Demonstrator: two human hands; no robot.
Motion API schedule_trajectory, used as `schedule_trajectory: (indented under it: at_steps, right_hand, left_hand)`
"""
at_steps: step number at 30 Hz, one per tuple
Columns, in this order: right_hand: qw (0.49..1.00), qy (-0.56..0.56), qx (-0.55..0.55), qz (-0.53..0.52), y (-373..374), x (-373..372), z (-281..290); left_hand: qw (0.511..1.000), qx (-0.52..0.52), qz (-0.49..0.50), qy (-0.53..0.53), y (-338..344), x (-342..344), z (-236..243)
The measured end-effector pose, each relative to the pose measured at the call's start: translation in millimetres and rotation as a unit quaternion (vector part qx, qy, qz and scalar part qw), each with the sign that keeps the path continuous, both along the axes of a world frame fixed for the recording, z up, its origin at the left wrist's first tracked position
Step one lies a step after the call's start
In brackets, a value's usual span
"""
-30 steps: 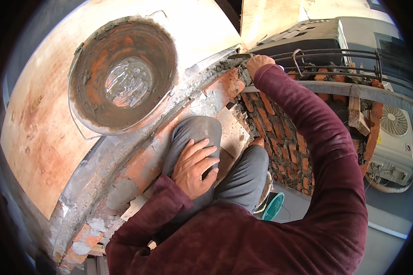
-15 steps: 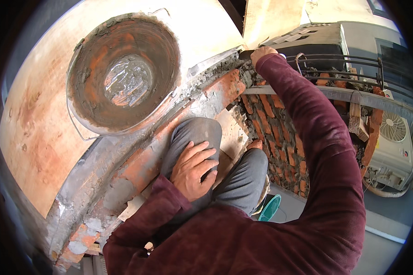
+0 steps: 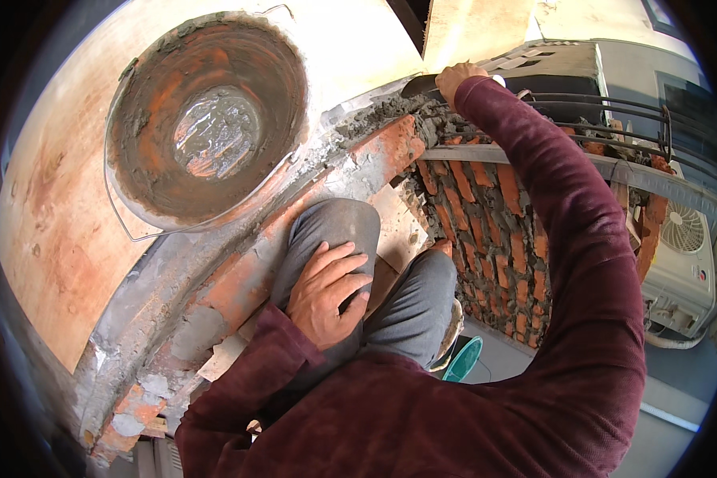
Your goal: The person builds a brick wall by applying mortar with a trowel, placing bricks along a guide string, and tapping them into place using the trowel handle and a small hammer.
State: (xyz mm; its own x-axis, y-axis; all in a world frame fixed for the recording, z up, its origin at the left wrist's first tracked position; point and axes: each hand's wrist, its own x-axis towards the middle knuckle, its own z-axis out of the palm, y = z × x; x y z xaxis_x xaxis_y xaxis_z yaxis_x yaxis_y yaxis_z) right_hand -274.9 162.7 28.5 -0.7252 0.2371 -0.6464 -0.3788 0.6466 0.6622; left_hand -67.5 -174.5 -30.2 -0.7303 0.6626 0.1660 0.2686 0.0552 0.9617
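Note:
My left hand [image 3: 331,293] lies on my raised left knee [image 3: 338,223], fingers stretched out and holding nothing. Far off at the top, my right hand [image 3: 459,80] is closed round a trowel. The trowel's dark blade [image 3: 419,85] shows just left of the fist, close above wet grey mortar [image 3: 386,111] at the end of the brick ledge. A pale tip, seemingly its handle end, pokes out to the right. At the upper left stands a bucket [image 3: 135,171] smeared with mortar, with wet mortar in its bottom.
The ledge of brick and mortar [image 3: 207,307] runs from lower left to upper middle. A rough brick wall [image 3: 486,239] drops below a metal straightedge [image 3: 562,162]. Dark bars [image 3: 605,99] stick out at right, above an air-conditioner unit [image 3: 677,263]. A green container [image 3: 464,360] stands below.
My right hand has moved slightly up, and more of the trowel's blade now shows beside it. More loose mortar shows on the ledge. My left hand stays on the knee.

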Motion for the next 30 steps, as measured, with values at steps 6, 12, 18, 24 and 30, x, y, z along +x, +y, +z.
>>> schedule_trajectory:
  at_steps: [6,12,18,24,30]
  right_hand:
    - [0.995,-0.015,0.015,-0.093,24.4,40.2,-78.2]
    - [0.998,-0.033,-0.044,-0.042,-27.4,88.5,-53.8]
    - [0.992,-0.095,-0.07,0.037,-64.6,83.0,13.6]
    - [0.994,0.021,-0.019,-0.108,-6.5,63.9,-54.8]
    - [0.997,-0.042,-0.069,0.004,-35.1,98.3,-10.3]
  left_hand:
    - [1.0,0.008,-0.008,0.004,2.5,1.5,-0.4]
    - [0.999,-0.013,-0.011,0.034,2.9,3.0,1.5]
    - [1.0,-0.012,0.0,0.027,2.1,4.5,-1.8]
    - [0.999,-0.005,-0.013,0.036,6.3,5.2,1.0]
    - [0.999,-0.023,-0.009,0.026,4.6,4.3,1.4]
